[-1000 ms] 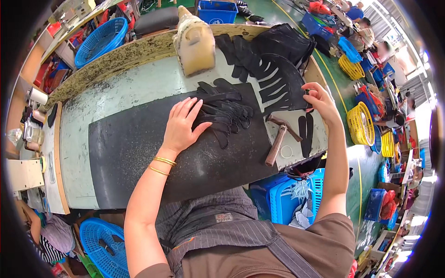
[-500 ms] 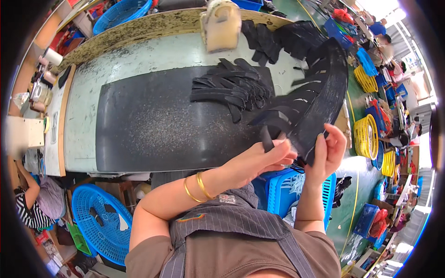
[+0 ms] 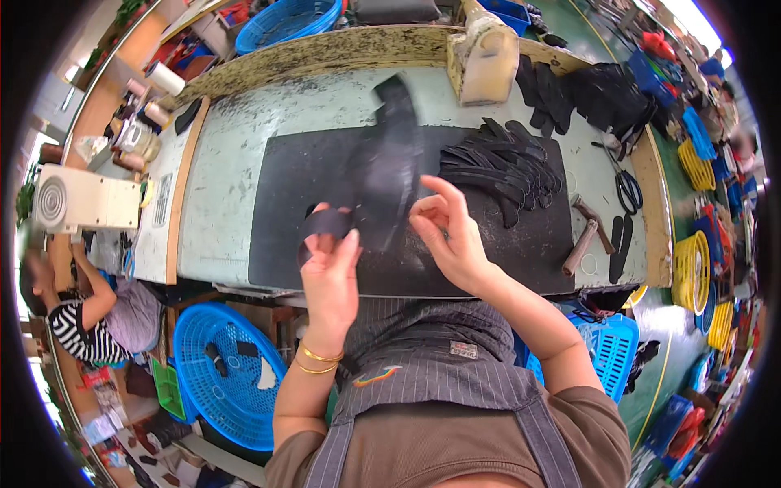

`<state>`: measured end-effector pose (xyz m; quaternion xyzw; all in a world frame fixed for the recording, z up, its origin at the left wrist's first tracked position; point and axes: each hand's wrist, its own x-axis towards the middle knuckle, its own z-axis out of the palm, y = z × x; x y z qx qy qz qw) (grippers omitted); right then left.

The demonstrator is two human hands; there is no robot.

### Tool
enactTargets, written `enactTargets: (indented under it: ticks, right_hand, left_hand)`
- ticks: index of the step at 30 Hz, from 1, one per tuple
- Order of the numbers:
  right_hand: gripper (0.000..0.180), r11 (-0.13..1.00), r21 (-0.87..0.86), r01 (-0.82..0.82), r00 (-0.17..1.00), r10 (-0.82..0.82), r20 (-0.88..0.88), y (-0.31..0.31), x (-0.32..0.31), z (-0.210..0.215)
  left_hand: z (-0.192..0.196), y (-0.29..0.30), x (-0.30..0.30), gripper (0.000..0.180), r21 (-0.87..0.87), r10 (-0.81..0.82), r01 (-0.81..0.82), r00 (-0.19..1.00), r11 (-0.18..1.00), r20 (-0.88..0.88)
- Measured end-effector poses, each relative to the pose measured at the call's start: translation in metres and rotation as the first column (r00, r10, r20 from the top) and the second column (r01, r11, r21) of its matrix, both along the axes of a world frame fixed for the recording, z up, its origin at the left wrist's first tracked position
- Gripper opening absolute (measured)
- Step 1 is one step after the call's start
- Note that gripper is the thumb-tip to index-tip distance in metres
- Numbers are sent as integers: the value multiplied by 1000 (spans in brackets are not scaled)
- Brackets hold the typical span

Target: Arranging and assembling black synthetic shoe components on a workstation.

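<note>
Curled black leather strip [image 3: 325, 224] pinched in left hand [image 3: 329, 272], blurred long black piece [image 3: 389, 175] gripped by right hand [image 3: 447, 236], black rubber mat [image 3: 285, 195] beneath.

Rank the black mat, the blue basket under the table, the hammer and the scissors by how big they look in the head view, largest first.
1. black mat
2. blue basket, though it sits lower, farther from the camera
3. and 4. hammer and scissors: these look alike, so no ranking between them.

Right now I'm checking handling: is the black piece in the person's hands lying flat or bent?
Bent. The black piece is lifted off the mat; its lower end curls into a loop at the left hand, while the right hand pinches it.
</note>
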<state>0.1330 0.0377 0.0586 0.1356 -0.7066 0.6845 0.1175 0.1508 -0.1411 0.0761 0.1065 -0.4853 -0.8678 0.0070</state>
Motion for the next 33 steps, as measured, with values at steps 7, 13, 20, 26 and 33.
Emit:
enactTargets:
  ticks: [7, 13, 20, 26, 33]
  right_hand:
    - [35, 223, 843, 489, 864, -258, -433, 62, -34, -23]
    - [31, 252, 891, 378, 926, -121, -358, 83, -40, -36]
    - [18, 915, 342, -214, 851, 3, 525, 31, -42, -13]
    - [22, 913, 258, -315, 798, 107, 593, 6, -52, -16]
    - [20, 910, 343, -232, 873, 39, 487, 37, -54, -19]
  left_hand:
    - [-65, -59, -5, 45, -37, -84, 95, 971, 995, 224]
    - [-66, -60, 16, 64, -382, 302, -284, 953, 880, -12]
    - [-47, -65, 19, 55, -950, -511, -310, 824, -44, -245]
    - [-63, -66, -23, 51, -942, -602, -283, 789, -180, -122]
    - [-56, -72, -84, 46, -933, -612, -337, 767, -127, -193]
